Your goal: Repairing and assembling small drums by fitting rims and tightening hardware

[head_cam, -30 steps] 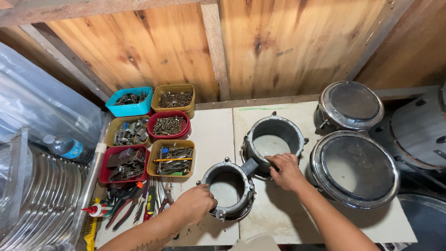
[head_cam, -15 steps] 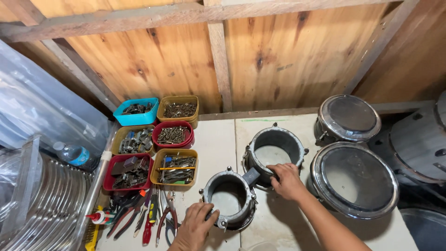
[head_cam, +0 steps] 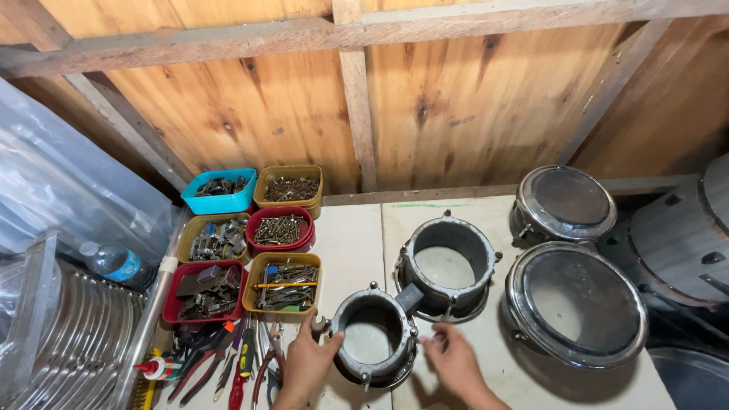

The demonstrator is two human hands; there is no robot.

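**Grey drum shell on the bench, both hands at it**

Grey metal everywhere here. Small drum shell (head_cam: 376,334) sits on the pale bench (head_cam: 345,243), just in front of a bigger shell (head_cam: 446,266) — the two joined by a dark bracket (head_cam: 410,298). Left hand (head_cam: 307,361) is wrapped on the small shell's left rim, fingers closed around it. Right hand (head_cam: 452,361) rests beside its right edge, fingers spread, gripping nothing. Trays of screws (head_cam: 279,228) and pliers (head_cam: 266,364) lie to the left.
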